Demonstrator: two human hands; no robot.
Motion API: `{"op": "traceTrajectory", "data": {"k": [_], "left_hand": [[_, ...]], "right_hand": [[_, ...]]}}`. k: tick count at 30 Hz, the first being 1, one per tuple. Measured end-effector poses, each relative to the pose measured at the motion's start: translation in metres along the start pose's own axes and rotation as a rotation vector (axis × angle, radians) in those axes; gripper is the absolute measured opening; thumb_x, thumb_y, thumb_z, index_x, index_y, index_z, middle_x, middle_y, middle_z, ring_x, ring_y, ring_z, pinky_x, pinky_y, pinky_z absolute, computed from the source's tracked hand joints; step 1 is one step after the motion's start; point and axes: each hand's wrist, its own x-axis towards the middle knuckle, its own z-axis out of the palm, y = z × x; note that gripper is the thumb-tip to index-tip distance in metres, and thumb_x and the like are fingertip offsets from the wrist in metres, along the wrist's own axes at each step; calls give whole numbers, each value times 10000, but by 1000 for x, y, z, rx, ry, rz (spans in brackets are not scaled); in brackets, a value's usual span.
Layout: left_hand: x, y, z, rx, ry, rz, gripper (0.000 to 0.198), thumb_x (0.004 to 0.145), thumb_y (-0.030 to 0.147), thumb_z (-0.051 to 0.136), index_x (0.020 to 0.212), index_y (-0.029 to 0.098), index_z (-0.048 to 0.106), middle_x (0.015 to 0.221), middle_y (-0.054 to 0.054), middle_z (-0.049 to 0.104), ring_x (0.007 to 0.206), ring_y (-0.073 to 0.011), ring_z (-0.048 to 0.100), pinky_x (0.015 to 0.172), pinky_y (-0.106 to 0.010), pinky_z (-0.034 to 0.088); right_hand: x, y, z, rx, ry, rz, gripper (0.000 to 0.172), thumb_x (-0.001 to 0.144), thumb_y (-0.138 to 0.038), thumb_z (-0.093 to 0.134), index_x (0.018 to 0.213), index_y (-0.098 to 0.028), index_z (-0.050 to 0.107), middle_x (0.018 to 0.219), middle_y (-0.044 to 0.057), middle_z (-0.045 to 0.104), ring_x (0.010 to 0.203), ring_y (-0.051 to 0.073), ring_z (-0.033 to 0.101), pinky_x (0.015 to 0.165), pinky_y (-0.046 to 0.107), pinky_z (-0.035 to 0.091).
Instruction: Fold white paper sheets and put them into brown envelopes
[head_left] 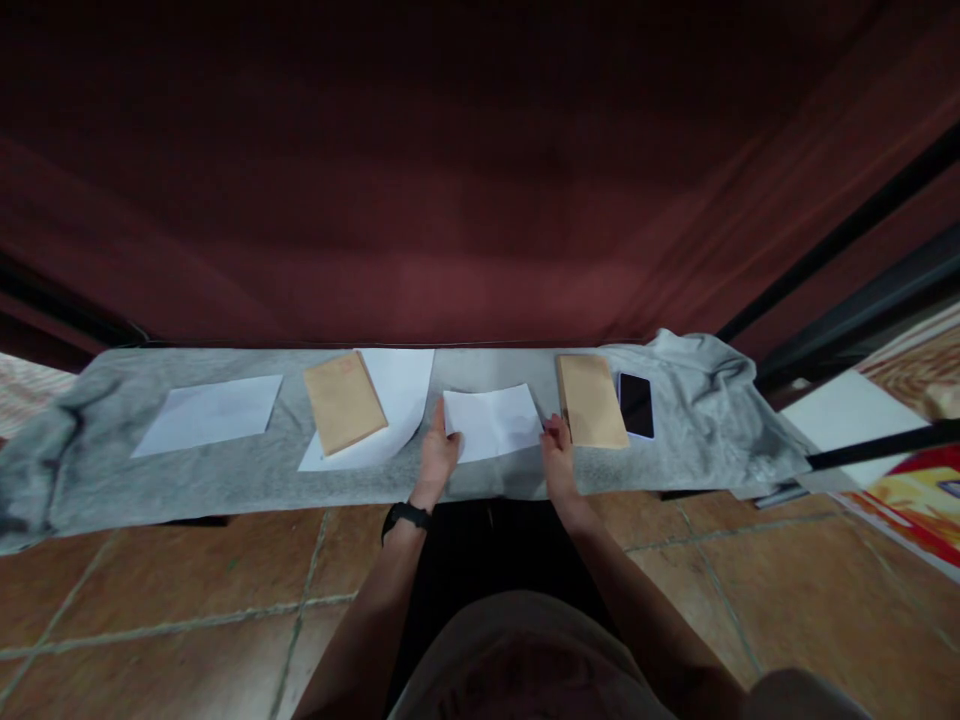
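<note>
Left hand, right hand at edges of white sheet, likely steadying it; grip closure: cannot tell. Next seemingly calls for even two-edge hold.

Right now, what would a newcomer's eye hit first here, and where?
Probably the white sheet mid-bench on the grey cloth, with the left hand and right hand at its opposite side edges. Next, a tan packet lying on larger white paper to the left, and a second tan packet beside the dark-screened phone to the right.
</note>
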Motion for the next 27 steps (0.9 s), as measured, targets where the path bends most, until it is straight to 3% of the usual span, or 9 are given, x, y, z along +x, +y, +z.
{"op": "traceTrajectory", "data": {"k": [4, 7, 11, 14, 16, 27], "left_hand": [[-3, 1, 1, 0, 58, 103, 773, 785, 45, 616, 1529, 201, 472, 1380, -131, 659, 1239, -299, 645, 1136, -421, 454], [-6, 3, 6, 40, 101, 192, 695, 831, 87, 585, 1512, 186, 492, 1506, -149, 546, 1382, -312, 529, 1226, -451, 349], [-18, 3, 20, 171, 35, 321, 544, 941, 209, 525, 1486, 192, 515, 1654, -119, 376, 1551, -297, 295, 1283, -501, 213], [-30, -1, 32, 255, -115, 396, 476, 985, 324, 518, 1453, 247, 560, 1633, -100, 422, 1554, -300, 296, 1287, -538, 167], [-36, -5, 35, 285, -148, 414, 467, 992, 370, 517, 1442, 260, 578, 1620, -100, 441, 1554, -307, 296, 1289, -547, 146], [-42, -1, 34, 378, -64, 412, 556, 1012, 432, 460, 1513, 194, 497, 1651, -129, 376, 1564, -285, 273, 1295, -513, 124]], "right_hand": [[-7, 0, 0, -462, -185, -461, 462, 943, -307, 461, 1387, -230, 565, 1511, 110, 508, 1427, 244, 440, 1213, 495, 346], [-10, -2, 12, -705, -389, -600, 488, 999, -271, 402, 1465, -202, 532, 1600, 122, 443, 1498, 254, 374, 1232, 503, 340], [-11, -1, 29, -987, -564, -674, 507, 1038, -259, 383, 1522, -151, 490, 1652, 123, 383, 1549, 267, 301, 1263, 501, 278], [-11, 3, 32, -1092, -624, -708, 496, 1038, -237, 414, 1519, -150, 502, 1646, 131, 392, 1537, 277, 332, 1267, 509, 245], [-12, 6, 31, -1127, -629, -719, 501, 1031, -231, 443, 1525, -169, 498, 1649, 132, 381, 1534, 289, 341, 1264, 532, 232], [-14, 11, 32, -1123, -558, -707, 506, 1046, -281, 454, 1548, -221, 472, 1658, 117, 360, 1544, 317, 316, 1262, 601, 163]]}}
